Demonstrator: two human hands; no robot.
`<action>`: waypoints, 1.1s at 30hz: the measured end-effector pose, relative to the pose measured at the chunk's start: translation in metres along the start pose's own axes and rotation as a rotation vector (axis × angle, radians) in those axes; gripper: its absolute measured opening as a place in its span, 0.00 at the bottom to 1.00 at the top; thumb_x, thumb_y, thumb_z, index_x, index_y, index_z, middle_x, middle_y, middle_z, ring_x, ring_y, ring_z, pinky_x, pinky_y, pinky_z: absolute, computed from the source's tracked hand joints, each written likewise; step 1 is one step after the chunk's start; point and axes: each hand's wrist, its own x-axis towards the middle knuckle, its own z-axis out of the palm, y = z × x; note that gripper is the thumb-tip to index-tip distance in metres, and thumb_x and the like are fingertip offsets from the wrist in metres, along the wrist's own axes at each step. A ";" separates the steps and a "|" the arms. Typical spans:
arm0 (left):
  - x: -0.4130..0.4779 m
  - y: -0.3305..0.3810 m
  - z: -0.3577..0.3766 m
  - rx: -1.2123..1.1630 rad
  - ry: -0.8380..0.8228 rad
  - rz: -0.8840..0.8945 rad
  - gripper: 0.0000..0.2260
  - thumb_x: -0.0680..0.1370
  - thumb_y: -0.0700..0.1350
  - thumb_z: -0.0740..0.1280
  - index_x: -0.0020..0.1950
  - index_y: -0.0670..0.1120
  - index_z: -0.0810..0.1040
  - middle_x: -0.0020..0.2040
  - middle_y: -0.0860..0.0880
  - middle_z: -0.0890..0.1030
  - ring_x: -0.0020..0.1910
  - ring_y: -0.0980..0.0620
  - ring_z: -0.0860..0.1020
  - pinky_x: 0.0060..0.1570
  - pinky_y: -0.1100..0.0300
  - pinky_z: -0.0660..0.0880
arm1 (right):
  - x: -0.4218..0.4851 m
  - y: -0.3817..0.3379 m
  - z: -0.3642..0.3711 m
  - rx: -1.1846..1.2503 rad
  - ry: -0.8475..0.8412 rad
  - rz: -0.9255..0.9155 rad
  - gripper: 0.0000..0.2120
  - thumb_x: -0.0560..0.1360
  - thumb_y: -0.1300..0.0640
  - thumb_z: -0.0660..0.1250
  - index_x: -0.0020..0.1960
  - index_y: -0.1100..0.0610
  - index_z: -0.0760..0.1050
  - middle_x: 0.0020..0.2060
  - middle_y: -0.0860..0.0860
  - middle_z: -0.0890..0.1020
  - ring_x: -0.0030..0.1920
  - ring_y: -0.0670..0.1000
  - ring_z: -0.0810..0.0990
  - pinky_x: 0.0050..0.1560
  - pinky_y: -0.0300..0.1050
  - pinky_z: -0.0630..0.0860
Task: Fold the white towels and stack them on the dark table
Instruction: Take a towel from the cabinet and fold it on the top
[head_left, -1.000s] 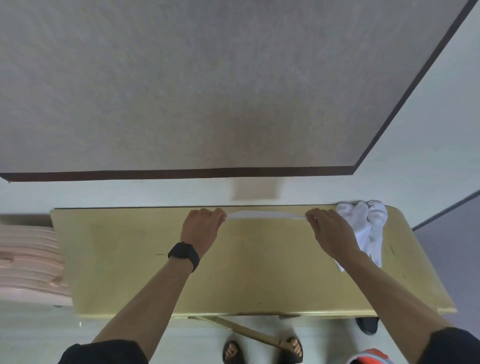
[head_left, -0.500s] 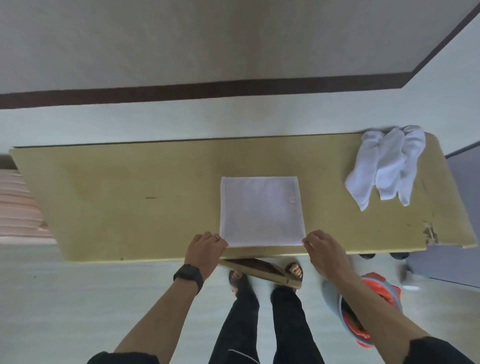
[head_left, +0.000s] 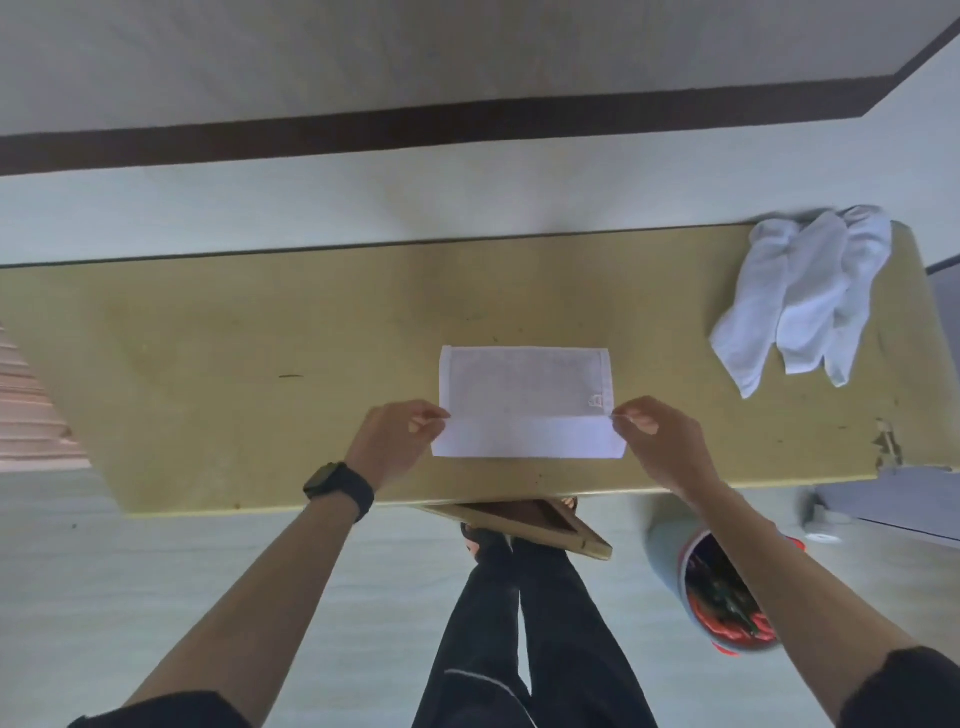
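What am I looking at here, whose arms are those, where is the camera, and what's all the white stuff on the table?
There is no machine here. A person wears one wide-angle camera on the head, so this single head view looks forward and down along their own arms. The left hand, with a black watch at the wrist, and the right hand each pinch one end of the upper layer's near edge on a white towel. The towel lies partly folded on the yellowish table. At the table's far right corner sits a crumpled pile of white towels, not yet folded. On the floor to the right stands a bucket holding red things I cannot make out.
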 end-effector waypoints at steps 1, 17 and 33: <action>0.014 0.005 -0.005 -0.046 0.029 -0.013 0.06 0.79 0.48 0.68 0.53 0.54 0.84 0.48 0.55 0.84 0.48 0.57 0.80 0.48 0.64 0.73 | 0.014 -0.006 -0.001 0.050 0.021 0.026 0.03 0.77 0.53 0.69 0.50 0.47 0.81 0.43 0.42 0.82 0.45 0.40 0.79 0.41 0.22 0.68; 0.112 0.007 0.007 -0.189 0.203 -0.193 0.05 0.77 0.49 0.70 0.50 0.57 0.85 0.41 0.63 0.81 0.45 0.60 0.80 0.42 0.68 0.72 | 0.102 -0.012 0.031 0.143 0.277 0.129 0.05 0.77 0.53 0.67 0.49 0.49 0.81 0.40 0.42 0.82 0.41 0.37 0.77 0.38 0.20 0.65; 0.100 0.009 0.031 0.183 0.319 -0.042 0.17 0.78 0.52 0.64 0.68 0.58 0.70 0.63 0.48 0.73 0.60 0.45 0.73 0.55 0.50 0.74 | 0.092 -0.009 0.050 -0.169 0.440 -0.155 0.14 0.79 0.54 0.65 0.64 0.52 0.75 0.61 0.52 0.74 0.59 0.56 0.73 0.60 0.48 0.69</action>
